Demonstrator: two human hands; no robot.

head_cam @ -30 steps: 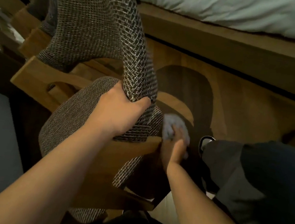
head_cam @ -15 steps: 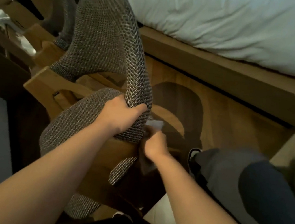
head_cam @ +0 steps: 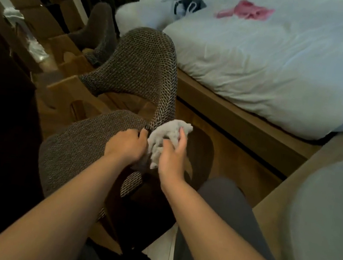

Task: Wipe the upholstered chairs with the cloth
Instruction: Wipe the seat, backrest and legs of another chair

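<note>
While the grey cloth (head_cam: 167, 141) sits bunched between both hands at the right edge of the nearest chair's seat (head_cam: 84, 146), just below where the woven backrest (head_cam: 144, 64) curves down to meet the seat, the step in hand looks like regathering the cloth for the next stroke. The right hand (head_cam: 172, 159) cups it from the right, its fingers (head_cam: 182, 139) curled over the top of the wad and pinching it. The left hand (head_cam: 127, 145) lies against the cloth's left side on the seat edge, fingers bent toward it; whether they actually pinch the fabric or only press beside it I cannot tell.

To do this step well, I would judge it best to fold the cloth into a flatter pad, not a loose ball, so a broad clean face meets the weave. The coarse upholstery is likely to trap dust in its texture, so firm, overlapping strokes along the seat edge and up the narrow backrest strut should serve better than light dabs. The free hand can steady the chair's wooden frame (head_cam: 76, 94) so it does not rock.

A second upholstered chair (head_cam: 98, 31) stands farther off to the upper left, seemingly yet to be reached. Just beside the near chair on the right runs a wooden bed frame (head_cam: 234, 116) carrying a white duvet (head_cam: 263, 65), with a pink item (head_cam: 246, 11) lying on it. The person's dark trouser leg (head_cam: 227, 214) shows at the lower right.
</note>
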